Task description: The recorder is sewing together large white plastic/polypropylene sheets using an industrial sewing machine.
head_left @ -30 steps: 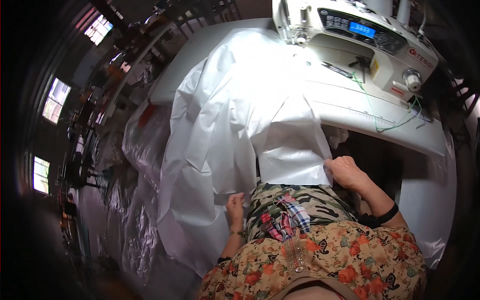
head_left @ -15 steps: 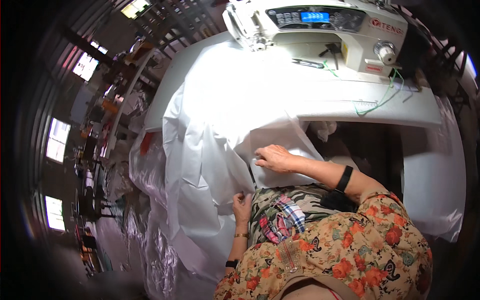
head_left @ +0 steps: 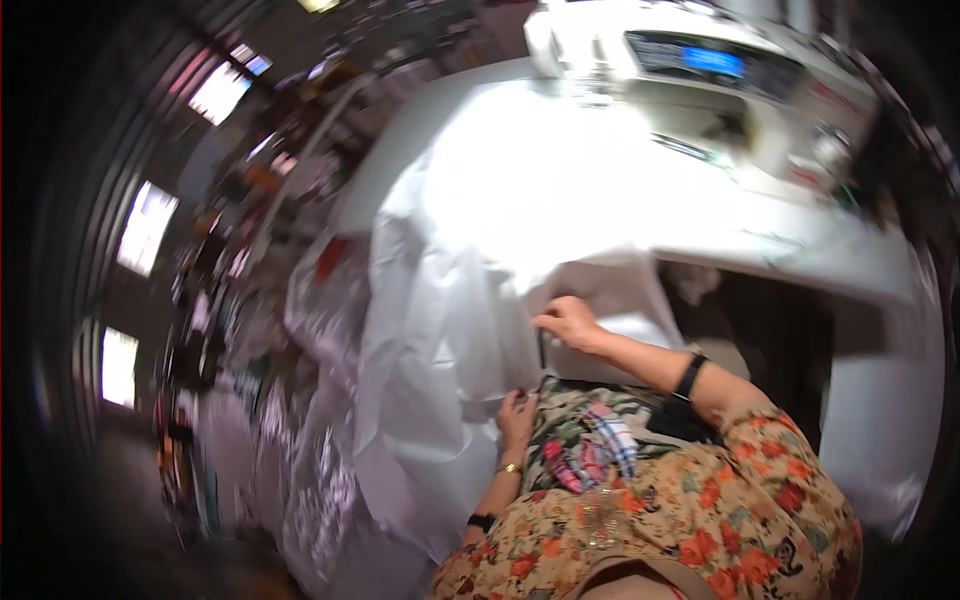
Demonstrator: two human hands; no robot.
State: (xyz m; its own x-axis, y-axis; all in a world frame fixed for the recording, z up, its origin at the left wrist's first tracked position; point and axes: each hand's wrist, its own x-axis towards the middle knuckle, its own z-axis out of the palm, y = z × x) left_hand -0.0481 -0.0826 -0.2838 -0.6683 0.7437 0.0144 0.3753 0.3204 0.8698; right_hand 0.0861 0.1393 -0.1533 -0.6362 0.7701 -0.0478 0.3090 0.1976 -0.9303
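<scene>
A large white fabric sheet (head_left: 440, 340) drapes from the sewing table down over its front edge and beside my lap. My right hand (head_left: 572, 324) has its fingers curled together at the edge of the fabric, just below the table's front. Lower and further left, my left hand (head_left: 515, 418) is closed at the same fabric's edge, next to my camouflage-patterned trousers. Motion blur softens both sets of fingertips. Above the fabric stands a white sewing machine (head_left: 780, 95) with a small blue screen, its needle area lost in glare.
The pale sewing table (head_left: 400, 130) spans the upper middle. A dark tool (head_left: 685, 148) and green thread lie by the machine. Clear plastic sheeting (head_left: 320, 480) hangs at the left, with cluttered shelving beyond. More white sheeting (head_left: 880, 400) hangs at the right. A checked cloth (head_left: 600, 440) lies on my lap.
The whole view has swung and blurred, so the table, machine and hands sit further right in the picture. Both hands stay at the fabric's edge, with little change in their grip.
</scene>
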